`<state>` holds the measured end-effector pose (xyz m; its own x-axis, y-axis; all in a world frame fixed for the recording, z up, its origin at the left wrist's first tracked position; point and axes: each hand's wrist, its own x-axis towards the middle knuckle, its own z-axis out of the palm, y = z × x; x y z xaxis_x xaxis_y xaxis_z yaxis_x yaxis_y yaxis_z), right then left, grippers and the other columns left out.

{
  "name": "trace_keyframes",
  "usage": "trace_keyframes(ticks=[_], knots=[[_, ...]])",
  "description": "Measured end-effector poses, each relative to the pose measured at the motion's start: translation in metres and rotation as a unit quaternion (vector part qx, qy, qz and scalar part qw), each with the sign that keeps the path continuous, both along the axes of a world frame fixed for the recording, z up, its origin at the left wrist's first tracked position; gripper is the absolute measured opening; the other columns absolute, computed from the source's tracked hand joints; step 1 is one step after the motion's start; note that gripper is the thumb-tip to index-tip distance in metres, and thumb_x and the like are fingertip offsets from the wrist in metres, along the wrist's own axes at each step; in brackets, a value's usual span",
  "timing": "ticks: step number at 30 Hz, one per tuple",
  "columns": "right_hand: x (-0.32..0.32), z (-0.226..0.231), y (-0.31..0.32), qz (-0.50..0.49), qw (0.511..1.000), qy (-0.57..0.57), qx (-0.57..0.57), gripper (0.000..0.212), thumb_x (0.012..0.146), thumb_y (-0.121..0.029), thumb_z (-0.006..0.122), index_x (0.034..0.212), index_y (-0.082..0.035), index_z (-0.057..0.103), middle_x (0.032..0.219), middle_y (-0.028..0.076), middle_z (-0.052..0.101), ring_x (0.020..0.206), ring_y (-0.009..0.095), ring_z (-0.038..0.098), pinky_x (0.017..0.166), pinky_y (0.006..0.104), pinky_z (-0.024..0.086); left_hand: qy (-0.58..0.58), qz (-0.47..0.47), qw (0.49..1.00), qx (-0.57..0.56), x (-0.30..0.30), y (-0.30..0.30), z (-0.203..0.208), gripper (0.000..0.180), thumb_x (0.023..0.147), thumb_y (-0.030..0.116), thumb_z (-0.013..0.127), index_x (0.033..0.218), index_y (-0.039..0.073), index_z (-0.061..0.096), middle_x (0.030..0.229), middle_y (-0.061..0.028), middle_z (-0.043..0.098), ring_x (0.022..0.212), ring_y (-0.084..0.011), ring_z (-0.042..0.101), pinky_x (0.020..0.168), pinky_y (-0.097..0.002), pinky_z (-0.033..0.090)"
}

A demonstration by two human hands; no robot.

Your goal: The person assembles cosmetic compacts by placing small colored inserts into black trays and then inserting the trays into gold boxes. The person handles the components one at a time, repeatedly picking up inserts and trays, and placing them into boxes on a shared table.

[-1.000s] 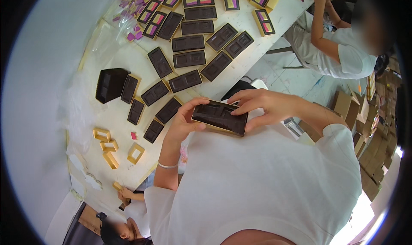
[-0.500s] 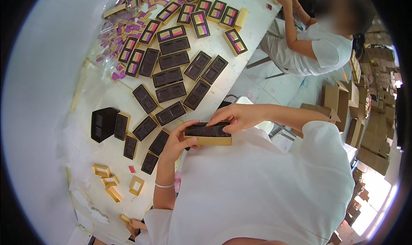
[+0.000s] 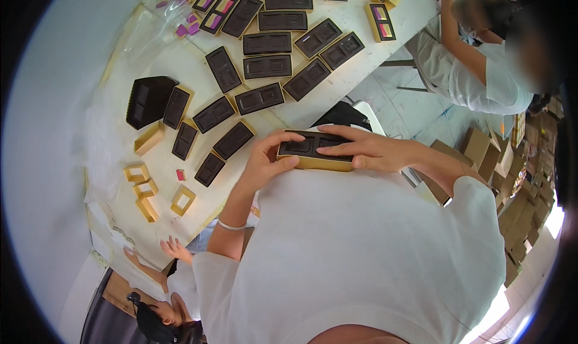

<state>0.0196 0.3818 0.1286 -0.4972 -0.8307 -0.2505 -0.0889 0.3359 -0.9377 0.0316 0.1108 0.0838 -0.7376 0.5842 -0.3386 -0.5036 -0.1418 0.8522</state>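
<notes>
Close to my chest I have a gold box (image 3: 319,163) with a black plastic insert tray (image 3: 308,144) in its top. My left hand (image 3: 265,160) grips the box's left end, thumb on the gold side and fingers over the tray. At the other end my right hand (image 3: 373,149) holds it too, with fingers pressed onto the tray and the thumb against the front side. The tray has sunken compartments and looks seated almost level with the box's rim. Several similar gold boxes with black trays (image 3: 259,98) lie on the white table to my left and ahead.
A stack of black trays (image 3: 149,103) stands at the table's left. Near it are empty gold frames (image 3: 182,200) and a small pink piece (image 3: 180,175). Filled boxes (image 3: 380,22) lie farther off. Co-workers sit at right (image 3: 475,61) and lower left (image 3: 174,308); cardboard boxes (image 3: 478,151) stand right.
The tray has gone from tilted to flat in the box, under my spread right fingers. My view has shifted, and a gold piece now stands below the tray stack. The lower-left co-worker shows more.
</notes>
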Motion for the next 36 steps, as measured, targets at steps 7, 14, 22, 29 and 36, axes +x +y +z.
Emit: trace_keyframes(ticks=[7,14,22,29,36], knots=[[-0.036,-0.034,-0.003,-0.065,0.969,0.232,0.054,0.035,0.072,-0.006,0.066,0.106,-0.005,0.06,0.123,0.019,0.045,0.111,0.035,0.046,0.091,0.0416,0.041,0.265,0.043,0.933,-0.238,-0.01,0.018,-0.019,0.039,0.073,0.01,0.069,0.11,0.012,0.059,0.125,-0.0098,0.046,0.113,-0.0279,0.048,0.094,-0.0362,0.039],[-0.047,-0.153,0.013,0.038,0.942,0.314,0.114,0.031,0.072,-0.004,0.063,0.102,-0.005,0.056,0.123,0.021,0.043,0.115,0.038,0.043,0.094,0.0408,0.04,0.179,0.278,0.903,-0.274,-0.002,-0.026,-0.052,0.031,0.079,0.01,0.064,0.109,0.004,0.057,0.116,-0.0111,0.052,0.107,-0.0238,0.051,0.09,-0.0326,0.041],[-0.057,-0.161,-0.023,0.086,0.894,0.413,0.149,0.026,0.074,-0.008,0.062,0.098,-0.005,0.054,0.128,0.021,0.04,0.12,0.038,0.038,0.094,0.0439,0.037,0.218,0.502,0.715,-0.434,-0.004,-0.153,-0.054,0.024,0.076,0.011,0.066,0.098,0.004,0.06,0.1,-0.0111,0.059,0.096,-0.0249,0.055,0.084,-0.0323,0.042],[-0.056,-0.139,-0.044,0.033,0.901,0.406,0.147,0.026,0.074,-0.009,0.063,0.097,-0.004,0.053,0.131,0.021,0.038,0.121,0.04,0.037,0.097,0.0449,0.035,0.107,0.365,0.518,-0.766,0.016,-0.258,-0.109,0.053,0.071,0.017,0.069,0.119,0.008,0.05,0.122,-0.0158,0.047,0.114,-0.0343,0.042,0.094,-0.041,0.038],[-0.099,-0.092,-0.163,-0.018,0.87,0.493,-0.009,0.04,0.072,-0.003,0.064,0.11,-0.006,0.054,0.126,0.017,0.046,0.114,0.036,0.046,0.092,0.0421,0.04,0.022,0.299,0.617,-0.728,0.028,-0.299,-0.133,0.069,0.068,0.02,0.072,0.128,0.009,0.041,0.122,-0.0132,0.047,0.103,-0.0349,0.053,0.083,-0.0414,0.047]])
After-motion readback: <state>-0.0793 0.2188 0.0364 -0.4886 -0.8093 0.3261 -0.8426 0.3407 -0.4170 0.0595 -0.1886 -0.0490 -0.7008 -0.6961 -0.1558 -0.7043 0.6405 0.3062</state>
